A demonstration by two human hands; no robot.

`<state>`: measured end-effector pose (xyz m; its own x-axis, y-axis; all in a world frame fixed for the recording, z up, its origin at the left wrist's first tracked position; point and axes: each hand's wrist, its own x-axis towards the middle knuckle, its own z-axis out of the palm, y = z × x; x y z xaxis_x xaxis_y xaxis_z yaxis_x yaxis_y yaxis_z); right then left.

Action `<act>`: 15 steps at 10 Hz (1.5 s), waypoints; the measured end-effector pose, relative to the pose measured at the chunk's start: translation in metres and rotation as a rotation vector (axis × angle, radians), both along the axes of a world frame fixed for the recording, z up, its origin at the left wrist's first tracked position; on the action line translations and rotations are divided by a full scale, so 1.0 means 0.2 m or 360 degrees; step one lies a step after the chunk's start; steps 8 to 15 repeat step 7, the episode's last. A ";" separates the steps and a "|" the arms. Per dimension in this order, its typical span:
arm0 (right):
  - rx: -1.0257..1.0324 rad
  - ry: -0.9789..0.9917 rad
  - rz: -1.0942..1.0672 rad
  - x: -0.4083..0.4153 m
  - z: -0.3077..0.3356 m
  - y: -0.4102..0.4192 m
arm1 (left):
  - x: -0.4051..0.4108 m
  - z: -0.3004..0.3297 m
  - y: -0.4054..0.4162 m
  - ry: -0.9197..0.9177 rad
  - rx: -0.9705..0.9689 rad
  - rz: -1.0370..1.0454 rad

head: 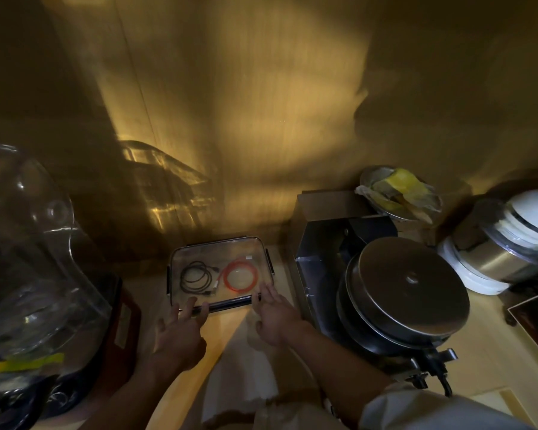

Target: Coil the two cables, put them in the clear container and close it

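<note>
A clear rectangular container point(180, 252) with dark clips sits on the light countertop against the wooden wall. Its clear lid lies on top. Through the lid I see a coiled black cable point(196, 277) on the left and a coiled orange cable point(240, 275) on the right. My left hand point(180, 330) reaches to the container's near left edge, fingers straight and spread, tips touching the front rim. My right hand point(274, 315) lies at the near right corner, fingers straight and resting on the rim and its dark front clip point(230, 305).
A big clear plastic vessel point(28, 259) stands at the left over a dark red box point(123, 318). Right of the container stands a metal appliance with a round steel lid point(407, 290). Behind are a plate with yellow wrapping point(398, 190) and a white cooker point(507, 243).
</note>
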<state>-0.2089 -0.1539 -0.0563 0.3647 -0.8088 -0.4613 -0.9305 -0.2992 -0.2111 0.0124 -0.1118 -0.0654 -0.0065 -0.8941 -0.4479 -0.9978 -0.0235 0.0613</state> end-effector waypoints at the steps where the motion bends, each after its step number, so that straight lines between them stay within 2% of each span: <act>1: -0.0004 0.0022 0.0003 0.00 0.00 -0.01 | 0.00 -0.01 -0.01 -0.0002 0.0019 0.0012; 5: 0.0069 0.0069 -0.0039 0.04 0.06 -0.06 | 0.00 0.05 -0.07 0.0116 0.0069 0.0078; 6: 0.0056 -0.0128 -0.0217 0.03 0.13 -0.10 | 0.03 0.10 -0.11 0.0198 -0.0065 0.0041; 7: -0.0134 -0.0316 -0.0219 0.05 0.26 -0.15 | 0.02 0.26 -0.20 0.0388 -0.0288 0.0004; 15: -0.0134 -0.0316 -0.0219 0.05 0.26 -0.15 | 0.02 0.26 -0.20 0.0388 -0.0288 0.0004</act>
